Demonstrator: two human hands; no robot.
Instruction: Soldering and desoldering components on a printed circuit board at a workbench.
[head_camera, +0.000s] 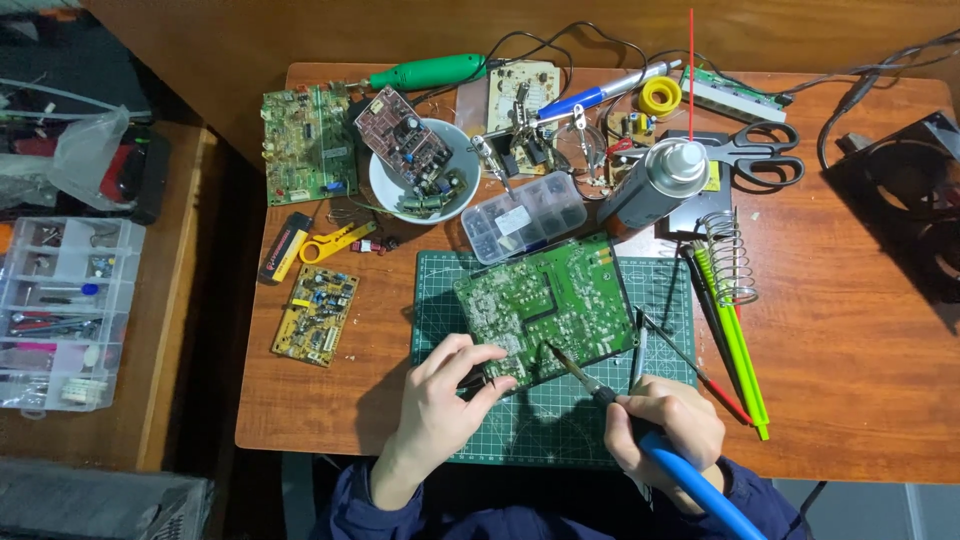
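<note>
Right hand (665, 425): nearest the camera, low at the table's front edge; fingers closed round the blue handle of a soldering iron (600, 395), held like a pen, tip slanting up and left onto the near edge of the green circuit board (545, 308)

Left hand (445, 395): partly curled, fingertips pressing on the board's near left corner, pinning it rather than gripping it

Green circuit board: lies solder side up, slightly turned, on the green cutting mat (560, 420) in the middle of the table (850, 330)

Step in hand, as judged: touching the iron to a joint at the board's near edge. To do it well, the left hand should bear down firmly so the board does not slide on the mat, fingertips kept apart from the hot tip; the iron should rest steadily on the one joint, not dragging onto neighbouring pads

Beside the mat, right: a green-handled tool (738, 360) and a coiled wire iron stand (732, 258)

Behind the board: a clear parts box (525, 215), a silver spray can (655, 182), a white bowl (385, 190) holding a small board and loose parts, black scissors (765, 152), a yellow roll (660, 96)

Left of the mat: a small yellow circuit board (316, 313); further back, another green board (308, 143)
</note>
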